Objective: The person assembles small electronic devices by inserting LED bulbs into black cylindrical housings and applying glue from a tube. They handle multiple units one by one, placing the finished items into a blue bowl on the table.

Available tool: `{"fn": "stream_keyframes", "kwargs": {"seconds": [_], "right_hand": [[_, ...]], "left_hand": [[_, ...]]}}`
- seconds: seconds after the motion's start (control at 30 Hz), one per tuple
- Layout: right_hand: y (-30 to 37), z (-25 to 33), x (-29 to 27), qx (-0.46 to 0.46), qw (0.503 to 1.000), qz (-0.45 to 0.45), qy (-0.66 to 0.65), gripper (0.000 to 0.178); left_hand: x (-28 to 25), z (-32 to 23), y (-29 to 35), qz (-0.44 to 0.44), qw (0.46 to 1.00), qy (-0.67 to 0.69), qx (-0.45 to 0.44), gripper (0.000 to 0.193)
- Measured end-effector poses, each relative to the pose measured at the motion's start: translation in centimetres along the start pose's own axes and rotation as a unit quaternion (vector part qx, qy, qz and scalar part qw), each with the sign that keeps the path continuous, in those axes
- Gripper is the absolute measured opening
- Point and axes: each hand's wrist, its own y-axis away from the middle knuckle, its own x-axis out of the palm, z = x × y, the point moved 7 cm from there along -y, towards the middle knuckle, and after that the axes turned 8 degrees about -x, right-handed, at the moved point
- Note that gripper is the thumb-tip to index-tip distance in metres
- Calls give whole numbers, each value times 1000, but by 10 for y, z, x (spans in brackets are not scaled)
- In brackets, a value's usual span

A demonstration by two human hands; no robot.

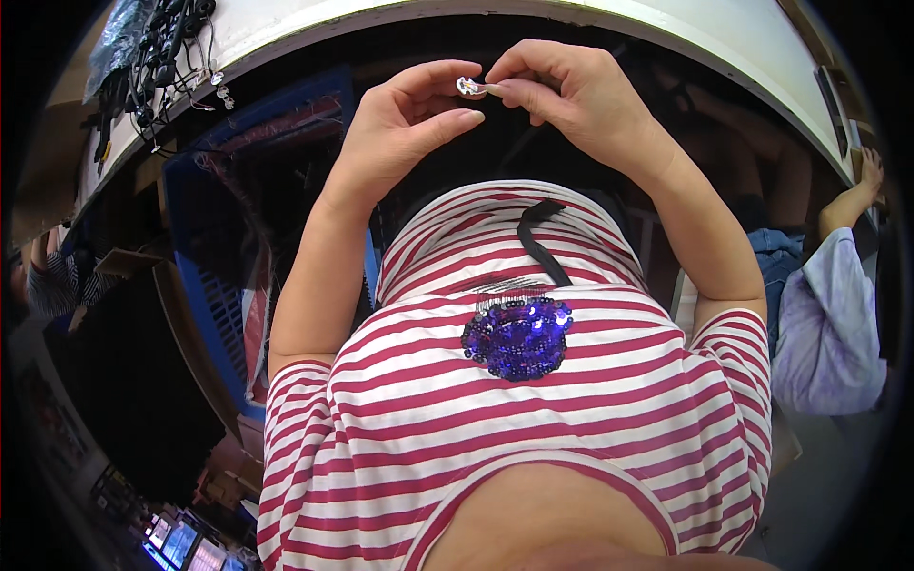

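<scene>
A small shiny silvery piece (469, 87), its exact kind too small to make out, is held up between my hands at the far side of my body. My right hand (571, 95) pinches its right end between thumb and index finger. On the other side, my left hand (400, 128) curves around it with thumb and index finger apart. The index fingertip comes close to the piece, and whether it touches cannot be made out. A dark strap (538, 243) lies on my striped shirt, near a purple sequin patch (519, 338).
The white table edge (314, 33) curves beyond my hands. Black cords with small silvery charms (224, 92) hang over it at left, beside a clear plastic bag (116, 48). A blue plastic crate (205, 285) stands below left. At right, another person's sleeve (833, 324) and hand show.
</scene>
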Motion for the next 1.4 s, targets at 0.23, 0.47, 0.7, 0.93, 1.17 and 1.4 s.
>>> {"fn": "stream_keyframes", "kwargs": {"seconds": [0.23, 0.47, 0.7, 0.93, 1.17, 1.4], "right_hand": [[5, 2, -4, -40, 999, -15, 12, 15], [5, -8, -4, 52, 996, 13, -74, 17], [3, -5, -1, 46, 997, 35, -53, 20], [3, -9, -3, 60, 996, 32, -53, 26], [3, -7, 1, 87, 990, 46, -103, 22], [2, -14, -3, 93, 991, 67, -64, 20]], "left_hand": [[-3, -1, -3, -58, 996, -55, 49, 25], [9, -33, 12, -183, 870, -336, 310, 32], [3, -24, 6, -184, 894, -313, 263, 16], [3, -4, -2, -150, 968, -175, 99, 16], [3, -7, -2, -145, 950, -255, 106, 15], [3, -10, -2, -113, 959, -240, 97, 15]]}}
